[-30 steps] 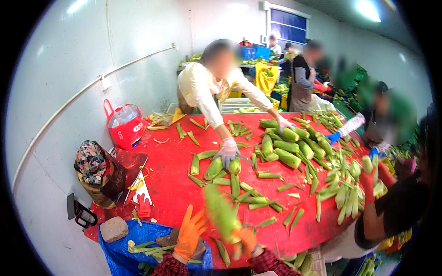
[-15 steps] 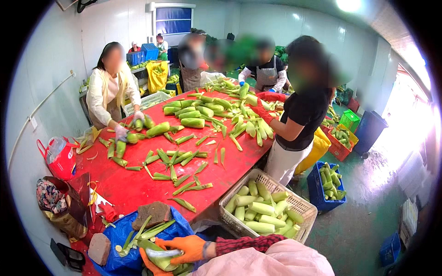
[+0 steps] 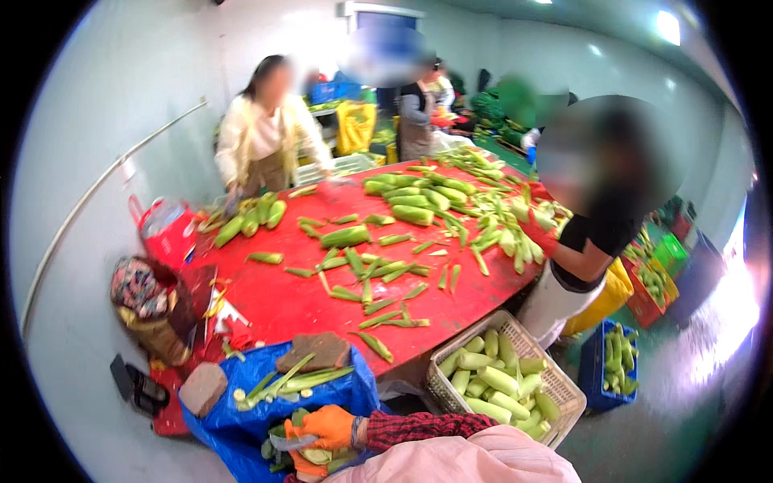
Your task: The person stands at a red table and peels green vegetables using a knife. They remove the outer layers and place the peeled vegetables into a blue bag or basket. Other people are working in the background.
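Observation:
My right hand (image 3: 328,425), in an orange glove, is closed on a knife with a curved grey blade (image 3: 294,442). Just below it, close to my body, my orange-gloved left hand (image 3: 306,465) is closed around an ear of corn in its husk. The ear's pale end (image 3: 316,456) shows between the two hands, and the rest is mostly hidden. Dark green husks lie under and beside my hands. A blue plastic sheet (image 3: 233,435) spreads in front of me, with long husk leaves (image 3: 302,382) and small round cut pieces on it.
Two stones (image 3: 203,389) weigh down the sheet. Beyond is a red table (image 3: 451,310) with corn ears (image 3: 412,215) and scattered husks. A beige basket (image 3: 570,410) of trimmed ears stands at my right. One co-worker stands across the table, another at its right side.
My view has swung left, so the scene sits further right. My hands have drawn in lower with the corn and knife. The co-worker opposite has let go of ears, now lying on the table.

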Demonstrator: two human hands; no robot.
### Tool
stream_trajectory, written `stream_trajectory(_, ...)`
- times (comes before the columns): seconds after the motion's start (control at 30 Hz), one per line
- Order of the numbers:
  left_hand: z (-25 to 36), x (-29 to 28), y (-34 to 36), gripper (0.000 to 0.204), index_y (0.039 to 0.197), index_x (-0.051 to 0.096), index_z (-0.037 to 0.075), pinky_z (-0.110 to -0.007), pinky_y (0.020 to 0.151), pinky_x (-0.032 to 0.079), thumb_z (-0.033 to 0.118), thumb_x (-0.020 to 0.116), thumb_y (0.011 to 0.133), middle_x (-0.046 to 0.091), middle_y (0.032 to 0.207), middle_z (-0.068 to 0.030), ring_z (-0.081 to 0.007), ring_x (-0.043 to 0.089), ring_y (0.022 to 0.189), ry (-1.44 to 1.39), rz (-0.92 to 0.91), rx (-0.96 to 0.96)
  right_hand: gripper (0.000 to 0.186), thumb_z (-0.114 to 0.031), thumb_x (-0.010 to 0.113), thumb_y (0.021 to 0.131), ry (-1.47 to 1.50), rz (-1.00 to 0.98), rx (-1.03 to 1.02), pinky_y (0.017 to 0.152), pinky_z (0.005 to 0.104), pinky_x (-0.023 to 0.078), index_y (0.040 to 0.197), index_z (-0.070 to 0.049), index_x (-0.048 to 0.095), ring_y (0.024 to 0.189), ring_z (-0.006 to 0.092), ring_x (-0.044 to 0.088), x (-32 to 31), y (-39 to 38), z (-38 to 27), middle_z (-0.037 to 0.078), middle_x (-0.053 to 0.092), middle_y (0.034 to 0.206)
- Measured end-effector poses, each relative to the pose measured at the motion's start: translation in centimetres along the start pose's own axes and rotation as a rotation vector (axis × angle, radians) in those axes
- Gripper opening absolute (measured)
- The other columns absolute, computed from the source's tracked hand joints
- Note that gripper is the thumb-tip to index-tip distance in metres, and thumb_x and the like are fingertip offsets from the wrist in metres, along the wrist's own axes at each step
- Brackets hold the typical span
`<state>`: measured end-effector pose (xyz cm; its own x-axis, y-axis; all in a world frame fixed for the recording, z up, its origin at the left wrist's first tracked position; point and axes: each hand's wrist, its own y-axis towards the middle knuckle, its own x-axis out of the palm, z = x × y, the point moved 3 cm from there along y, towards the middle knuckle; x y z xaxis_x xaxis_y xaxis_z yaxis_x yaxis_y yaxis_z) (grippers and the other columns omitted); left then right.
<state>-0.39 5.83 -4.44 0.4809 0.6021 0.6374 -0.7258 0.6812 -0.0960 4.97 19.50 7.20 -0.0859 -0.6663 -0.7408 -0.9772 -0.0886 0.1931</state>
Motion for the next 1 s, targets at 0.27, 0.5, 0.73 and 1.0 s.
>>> stream_trajectory(0.27, 2.2, -1.6, -4.1, 0.088, 0.135, 0.048, 0.012, -0.041, 0.07, 0.058, 0.08, 0.037, 0.081, 0.06, 0.123, -0.0154, -0.0264, 0.068, 0.081, -0.536, -0.054, -0.639, 0.043, -0.046, 0.056, 0.086, -0.094, 0.342, 0.514, 0.067, 0.0464, 0.049, 0.082, -0.004, 0.065, 0.079, 0.0377, 0.063, -0.1, -0.3, 9.6, 0.02, 0.064, 0.081)
stream_trajectory(0.5, 5.6, -1.4, -1.7, 0.074, 0.141, 0.04, 0.016, -0.045, 0.095, 0.047, 0.065, 0.049, 0.087, 0.051, 0.136, -0.0135, -0.0284, 0.054, 0.117, -0.453, 0.085, -0.046, 0.063, -0.065, 0.059, 0.078, -0.202, -0.188, 0.632, 0.076, 0.0458, 0.051, 0.103, -0.008, 0.068, 0.092, 0.0338, 0.066, 4.9, 0.8, 10.1, 0.017, 0.068, 0.097)
stream_trajectory(0.73, 4.1, 0.2, 1.5, 0.07, 0.135, 0.048, 0.007, -0.032, 0.093, 0.046, 0.061, 0.049, 0.091, 0.057, 0.124, -0.0073, -0.0175, 0.055, 0.107, 0.052, 0.065, -0.104, 0.061, -0.057, 0.072, 0.074, 0.638, -0.17, 0.662, 0.053, 0.0279, 0.042, 0.1, -0.002, 0.068, 0.063, 0.0127, 0.055, 2.6, 0.9, 0.5, 0.005, 0.062, 0.075)
stream_trajectory(1.0, 5.1, 4.3, 3.4, 0.047, 0.123, 0.055, 0.005, -0.031, 0.075, 0.049, 0.039, 0.062, 0.091, 0.063, 0.105, -0.0042, -0.0143, 0.059, 0.09, 0.155, 0.195, 0.026, 0.043, -0.041, 0.076, 0.074, 0.354, -0.151, 0.501, 0.047, 0.0311, 0.047, 0.082, 0.0, 0.067, 0.051, 0.0167, 0.06, 1.2, 0.4, 4.0, 0.01, 0.062, 0.064)
